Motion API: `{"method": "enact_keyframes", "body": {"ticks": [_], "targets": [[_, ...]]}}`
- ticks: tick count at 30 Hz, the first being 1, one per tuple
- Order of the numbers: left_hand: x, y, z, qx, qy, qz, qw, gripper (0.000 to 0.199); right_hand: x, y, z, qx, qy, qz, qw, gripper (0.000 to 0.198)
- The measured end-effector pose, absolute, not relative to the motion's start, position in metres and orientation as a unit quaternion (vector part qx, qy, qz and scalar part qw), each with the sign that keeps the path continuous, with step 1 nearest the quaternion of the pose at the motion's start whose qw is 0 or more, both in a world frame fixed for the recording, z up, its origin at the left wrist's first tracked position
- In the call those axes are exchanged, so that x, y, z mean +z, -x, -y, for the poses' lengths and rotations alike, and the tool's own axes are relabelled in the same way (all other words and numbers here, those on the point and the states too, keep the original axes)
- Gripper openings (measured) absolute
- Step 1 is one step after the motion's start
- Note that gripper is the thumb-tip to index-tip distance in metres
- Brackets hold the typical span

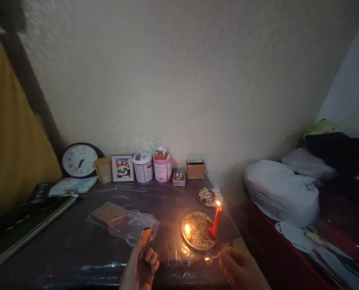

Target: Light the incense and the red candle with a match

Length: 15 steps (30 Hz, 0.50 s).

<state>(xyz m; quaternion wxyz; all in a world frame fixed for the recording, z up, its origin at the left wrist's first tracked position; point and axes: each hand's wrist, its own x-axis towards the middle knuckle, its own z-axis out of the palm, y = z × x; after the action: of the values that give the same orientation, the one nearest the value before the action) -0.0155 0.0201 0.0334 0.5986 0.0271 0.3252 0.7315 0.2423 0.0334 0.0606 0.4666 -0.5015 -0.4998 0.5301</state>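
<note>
My left hand (145, 262) is closed around a small matchbox (146, 235), which sticks up above the fingers. Between the pinched fingers of my right hand (236, 266) is a burning match (213, 257), its flame pointing left, just in front of a round plate (200, 245). A lit red candle (216, 221) stands on the plate's right side, tilted slightly. At the plate's left edge burns a second small flame (187, 229); I cannot make out what it sits on. Behind the candle lies a dish of matchsticks (208, 196).
A clear plastic bag (133, 225) with a brown ridged piece (109, 211) lies left of centre. Along the wall stand a clock (80, 160), a framed panda picture (123, 168), two tins (143, 168) and a cardboard box (196, 170). White bags (282, 191) are piled at right.
</note>
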Motion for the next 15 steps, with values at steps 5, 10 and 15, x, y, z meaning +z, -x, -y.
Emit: {"method": "enact_keyframes", "body": {"ticks": [5, 10, 15], "targets": [[0.033, 0.017, -0.02, 0.73, -0.023, -0.315, 0.607, 0.037, 0.055, -0.25, -0.042, 0.504, 0.501, 0.516, 0.479, 0.035], [0.033, 0.018, -0.018, 0.735, -0.03, -0.31, 0.603, 0.037, 0.067, -0.247, -0.04, 0.573, 0.487, 0.455, 0.477, 0.047], [0.027, 0.021, -0.022, 0.717, -0.027, -0.316, 0.62, 0.037, 0.068, -0.237, -0.035, 0.625, 0.471, 0.399, 0.477, 0.049]]}}
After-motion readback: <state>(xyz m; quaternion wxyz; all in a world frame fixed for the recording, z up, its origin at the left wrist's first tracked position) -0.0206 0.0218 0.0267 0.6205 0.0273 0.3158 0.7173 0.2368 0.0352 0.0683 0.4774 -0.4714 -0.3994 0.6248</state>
